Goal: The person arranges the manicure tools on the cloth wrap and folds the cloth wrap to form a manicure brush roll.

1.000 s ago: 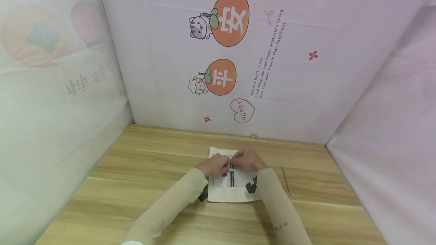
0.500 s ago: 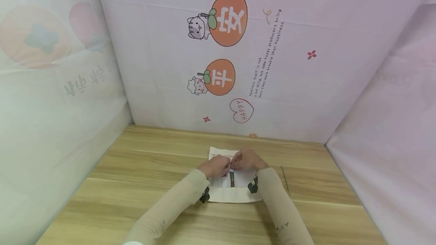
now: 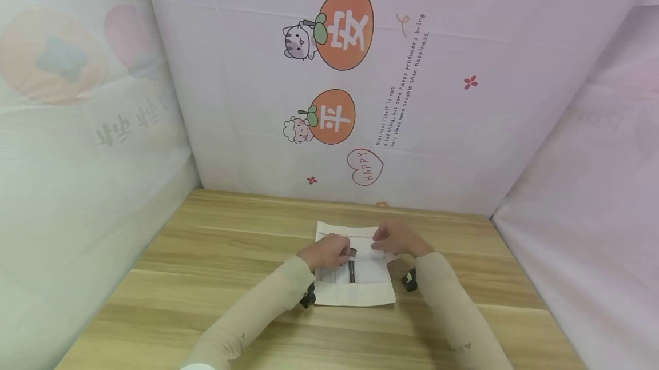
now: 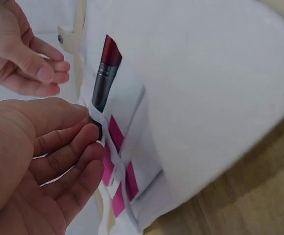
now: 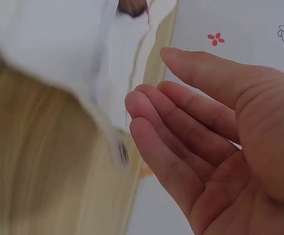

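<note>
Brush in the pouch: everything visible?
The brush has a glossy dark red handle, a dark, metallic-looking ferrule ringed near the handle, and brownish bristles. It lies in the white pouch, handle end tucked under the flap, bristles at the far end. A white band crosses it near the bristles. The left hand has its fingers beside the band; contact is unclear.

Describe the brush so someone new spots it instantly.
Head view: on the wooden table lies an open cream fabric case. Inside it, just right of the left hand, a brush is tucked under a white strap. Its dark red handle and dark collar set it apart from the flat magenta patches beside it.
</note>
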`<state>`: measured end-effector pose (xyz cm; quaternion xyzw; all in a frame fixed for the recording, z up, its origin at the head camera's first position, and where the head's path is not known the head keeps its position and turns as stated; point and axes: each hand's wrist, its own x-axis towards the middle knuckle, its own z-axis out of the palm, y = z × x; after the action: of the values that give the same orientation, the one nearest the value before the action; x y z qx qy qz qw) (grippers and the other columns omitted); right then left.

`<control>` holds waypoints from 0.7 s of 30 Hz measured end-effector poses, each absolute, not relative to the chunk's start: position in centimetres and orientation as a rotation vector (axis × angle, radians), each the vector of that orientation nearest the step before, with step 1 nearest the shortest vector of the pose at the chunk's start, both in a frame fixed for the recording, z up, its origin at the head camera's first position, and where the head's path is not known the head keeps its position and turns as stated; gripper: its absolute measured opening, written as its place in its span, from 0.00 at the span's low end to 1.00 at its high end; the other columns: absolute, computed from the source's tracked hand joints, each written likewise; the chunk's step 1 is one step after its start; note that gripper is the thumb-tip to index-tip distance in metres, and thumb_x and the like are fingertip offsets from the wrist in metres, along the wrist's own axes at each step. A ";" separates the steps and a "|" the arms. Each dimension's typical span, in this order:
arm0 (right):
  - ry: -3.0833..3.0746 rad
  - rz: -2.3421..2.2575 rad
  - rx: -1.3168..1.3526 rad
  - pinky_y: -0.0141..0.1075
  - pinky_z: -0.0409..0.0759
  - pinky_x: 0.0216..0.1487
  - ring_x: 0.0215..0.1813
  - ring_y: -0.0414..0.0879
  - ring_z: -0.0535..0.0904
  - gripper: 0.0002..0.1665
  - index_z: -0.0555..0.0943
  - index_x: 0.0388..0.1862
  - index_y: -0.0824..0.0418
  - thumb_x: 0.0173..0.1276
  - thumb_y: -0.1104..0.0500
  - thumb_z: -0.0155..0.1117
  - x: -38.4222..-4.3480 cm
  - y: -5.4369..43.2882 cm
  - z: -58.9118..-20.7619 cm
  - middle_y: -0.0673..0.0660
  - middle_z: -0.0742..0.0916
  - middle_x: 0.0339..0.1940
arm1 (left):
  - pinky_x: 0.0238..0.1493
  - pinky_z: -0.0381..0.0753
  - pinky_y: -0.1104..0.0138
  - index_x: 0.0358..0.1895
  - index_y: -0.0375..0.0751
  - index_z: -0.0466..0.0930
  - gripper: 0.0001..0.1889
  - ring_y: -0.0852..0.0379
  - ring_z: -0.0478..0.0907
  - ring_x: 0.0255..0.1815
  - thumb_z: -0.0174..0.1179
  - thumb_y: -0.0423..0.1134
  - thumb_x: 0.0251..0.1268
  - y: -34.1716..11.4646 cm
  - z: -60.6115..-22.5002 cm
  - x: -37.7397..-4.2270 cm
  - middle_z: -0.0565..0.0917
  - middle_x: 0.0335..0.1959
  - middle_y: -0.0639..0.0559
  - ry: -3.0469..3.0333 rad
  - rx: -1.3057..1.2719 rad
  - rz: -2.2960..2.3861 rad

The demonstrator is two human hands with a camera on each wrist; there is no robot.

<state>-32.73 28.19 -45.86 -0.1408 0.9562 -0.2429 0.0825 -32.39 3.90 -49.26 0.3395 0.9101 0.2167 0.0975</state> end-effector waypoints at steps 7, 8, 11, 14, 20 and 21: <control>2.913 -0.621 -0.432 0.49 0.87 0.52 0.45 0.50 0.85 0.12 0.87 0.43 0.64 0.64 0.59 0.77 -31.3 32.1 -44.6 0.58 0.90 0.41 | 0.45 0.80 0.72 0.46 0.43 0.86 0.04 0.65 0.78 0.38 0.63 0.36 0.77 4.7 -48.5 -32.2 0.88 0.41 0.55 2.677 1.083 0.623; 2.923 -0.607 -0.421 0.51 0.87 0.53 0.46 0.51 0.86 0.14 0.87 0.45 0.65 0.64 0.59 0.77 -31.2 32.7 -44.5 0.59 0.90 0.42 | 0.45 0.80 0.72 0.46 0.43 0.86 0.04 0.65 0.77 0.38 0.63 0.36 0.77 4.9 -48.5 -32.2 0.87 0.40 0.55 2.678 1.093 0.609; 2.943 -0.559 -0.386 0.54 0.86 0.55 0.49 0.56 0.86 0.16 0.86 0.47 0.67 0.64 0.59 0.76 -30.8 34.5 -44.5 0.62 0.90 0.45 | 0.43 0.78 0.72 0.44 0.42 0.86 0.03 0.64 0.76 0.37 0.63 0.36 0.76 5.5 -48.6 -32.3 0.85 0.37 0.56 2.686 1.127 0.579; 2.960 -0.533 -0.338 0.56 0.86 0.55 0.50 0.58 0.86 0.17 0.85 0.48 0.68 0.66 0.59 0.76 -30.7 36.2 -44.7 0.64 0.90 0.47 | 0.43 0.76 0.73 0.42 0.41 0.86 0.03 0.64 0.74 0.36 0.63 0.34 0.75 6.0 -48.7 -32.2 0.82 0.34 0.57 2.698 1.148 0.570; 2.952 -0.539 -0.235 0.59 0.85 0.55 0.52 0.64 0.85 0.17 0.83 0.49 0.72 0.67 0.62 0.73 -30.7 38.7 -45.4 0.69 0.88 0.49 | 0.42 0.74 0.72 0.35 0.39 0.85 0.05 0.62 0.71 0.33 0.64 0.29 0.71 6.4 -48.7 -31.9 0.77 0.28 0.57 2.733 1.169 0.571; 2.955 -0.542 -0.213 0.59 0.85 0.55 0.52 0.65 0.85 0.17 0.83 0.49 0.72 0.67 0.62 0.73 -30.8 39.0 -45.5 0.70 0.88 0.49 | 0.42 0.73 0.72 0.34 0.39 0.85 0.05 0.62 0.70 0.33 0.64 0.28 0.70 6.4 -48.7 -31.9 0.76 0.27 0.57 2.741 1.169 0.569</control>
<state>-30.81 39.00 -45.55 -0.0707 0.9791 -0.1795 0.0650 -31.91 6.42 -48.74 0.3849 0.9022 0.1871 0.0541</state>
